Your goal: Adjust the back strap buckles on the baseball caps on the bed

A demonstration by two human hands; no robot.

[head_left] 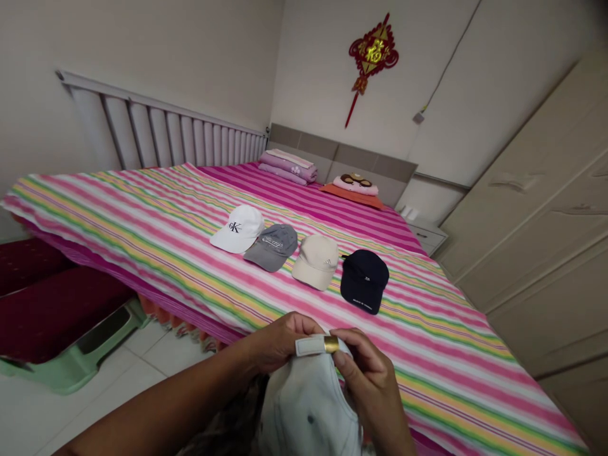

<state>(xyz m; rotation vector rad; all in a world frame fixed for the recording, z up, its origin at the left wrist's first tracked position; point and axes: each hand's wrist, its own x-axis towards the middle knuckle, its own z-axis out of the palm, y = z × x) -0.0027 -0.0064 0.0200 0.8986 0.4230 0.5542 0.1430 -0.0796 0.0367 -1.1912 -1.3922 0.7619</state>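
A pale baseball cap (304, 405) is held near my body, its back strap and gold buckle turned up. My left hand (280, 342) pinches the cap beside the left end of the strap. On the other side, my right hand (370, 373) grips the strap close to the buckle, thumb on top. Beyond my hands a row of caps lies on the bed: a white cap (244, 227), a grey cap (275, 246), a beige cap (317, 258) and a navy cap (365, 278).
A striped sheet covers the bed (156, 221). Folded purple bedding (287, 168) and a pink-and-orange pile (355, 189) lie by the headboard (304, 144). Wardrobe doors (532, 221) stand to the right. At the left is a green stool (90, 364) with a dark red cover.
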